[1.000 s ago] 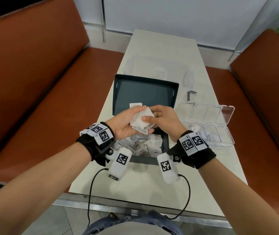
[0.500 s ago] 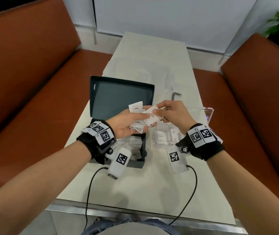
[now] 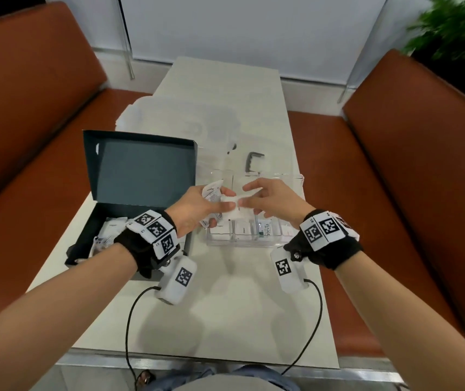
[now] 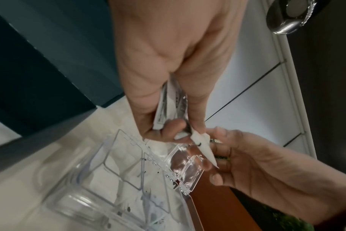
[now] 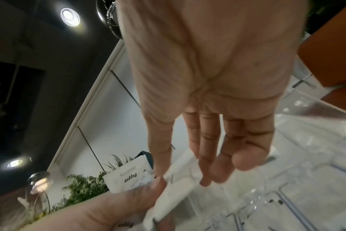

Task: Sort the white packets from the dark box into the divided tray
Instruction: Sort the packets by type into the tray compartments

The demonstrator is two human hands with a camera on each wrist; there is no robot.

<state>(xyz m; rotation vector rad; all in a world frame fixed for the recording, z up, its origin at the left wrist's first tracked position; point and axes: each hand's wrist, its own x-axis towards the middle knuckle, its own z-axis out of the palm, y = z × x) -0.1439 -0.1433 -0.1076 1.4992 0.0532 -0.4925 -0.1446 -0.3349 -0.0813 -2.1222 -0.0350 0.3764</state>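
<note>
My left hand [image 3: 220, 204] grips a bunch of white packets [image 3: 211, 191] above the left end of the clear divided tray [image 3: 217, 241]. My right hand [image 3: 246, 196] pinches one white packet [image 3: 235, 211] between thumb and fingers at the edge of that bunch, right by my left thumb. In the left wrist view the same pinched packet [image 4: 203, 145] hangs over the tray's open lid [image 4: 188, 168]. A packet marked "Pepper" [image 5: 128, 178] shows in the bunch. The dark box [image 3: 143, 170] stands open at the left, with more packets [image 3: 109, 230] inside. Several tray cells hold packets.
A small dark metal bracket [image 3: 253, 162] lies behind the tray. A clear plastic bag [image 3: 186, 122] lies further back on the white table [image 3: 225, 306]. Orange benches [image 3: 409, 179] flank the table. Wrist-camera cables hang over the near edge.
Both hands have moved right, from above the dark box to above the divided tray. My right hand still pinches the single packet, now further out of the bunch.
</note>
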